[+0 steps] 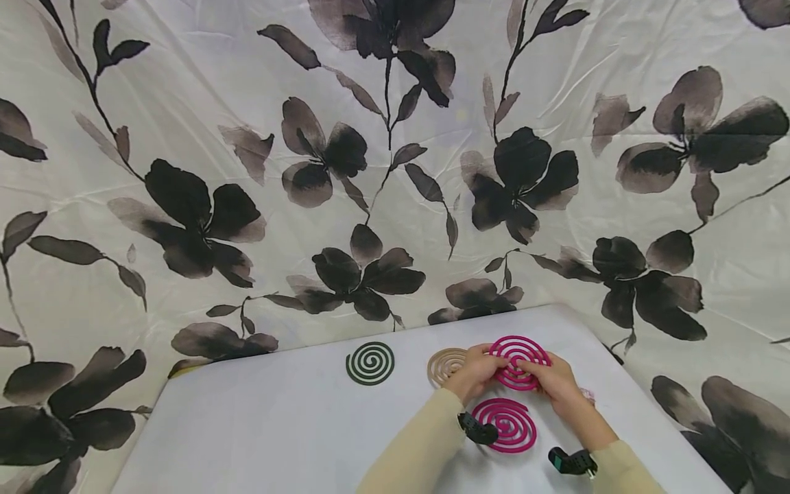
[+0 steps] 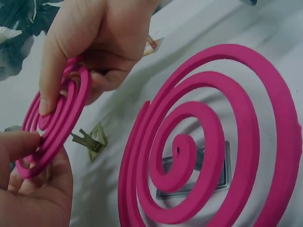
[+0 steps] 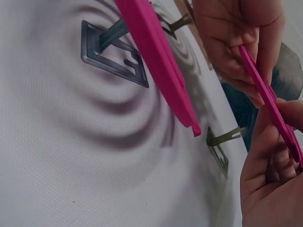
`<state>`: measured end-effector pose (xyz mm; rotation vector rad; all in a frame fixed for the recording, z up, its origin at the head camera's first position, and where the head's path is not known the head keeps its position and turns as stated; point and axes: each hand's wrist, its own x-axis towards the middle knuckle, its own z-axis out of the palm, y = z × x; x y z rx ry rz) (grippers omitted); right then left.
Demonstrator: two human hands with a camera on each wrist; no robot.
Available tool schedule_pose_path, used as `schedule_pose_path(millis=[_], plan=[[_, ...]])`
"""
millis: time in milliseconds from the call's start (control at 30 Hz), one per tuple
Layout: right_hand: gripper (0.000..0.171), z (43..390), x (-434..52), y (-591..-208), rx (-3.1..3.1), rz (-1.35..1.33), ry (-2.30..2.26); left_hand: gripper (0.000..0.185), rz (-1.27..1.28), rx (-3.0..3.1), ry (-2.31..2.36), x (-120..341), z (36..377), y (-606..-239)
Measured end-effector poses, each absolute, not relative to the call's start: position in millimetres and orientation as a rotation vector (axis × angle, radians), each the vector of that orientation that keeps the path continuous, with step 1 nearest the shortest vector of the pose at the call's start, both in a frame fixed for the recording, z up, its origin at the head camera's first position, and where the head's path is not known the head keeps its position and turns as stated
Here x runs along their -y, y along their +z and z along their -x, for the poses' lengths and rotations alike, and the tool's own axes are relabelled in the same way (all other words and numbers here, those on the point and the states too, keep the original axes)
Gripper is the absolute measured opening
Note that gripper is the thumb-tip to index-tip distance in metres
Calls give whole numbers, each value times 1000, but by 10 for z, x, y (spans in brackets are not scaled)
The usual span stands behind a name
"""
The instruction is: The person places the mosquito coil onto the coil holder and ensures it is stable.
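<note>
While both hands pinch it, pink coil tilts off the table.

A makeshift recording setup: a white table backed by draped floral cloth hiding the room

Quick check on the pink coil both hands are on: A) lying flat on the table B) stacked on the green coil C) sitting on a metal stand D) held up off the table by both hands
D: the left hand and right hand pinch the held pink coil from either side above the table; the second pink coil sits on the metal stand, and the green coil lies apart.
</note>
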<state>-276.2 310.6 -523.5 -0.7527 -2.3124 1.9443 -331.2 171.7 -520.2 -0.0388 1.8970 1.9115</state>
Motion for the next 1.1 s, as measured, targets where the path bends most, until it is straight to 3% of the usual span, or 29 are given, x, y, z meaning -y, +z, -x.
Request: schedule_pose_path(millis=[1100], plan=[[67, 2876, -3201, -5426, 2282, 760, 1992, 40, 137, -1843, 1995, -1857, 3335, -5309]])
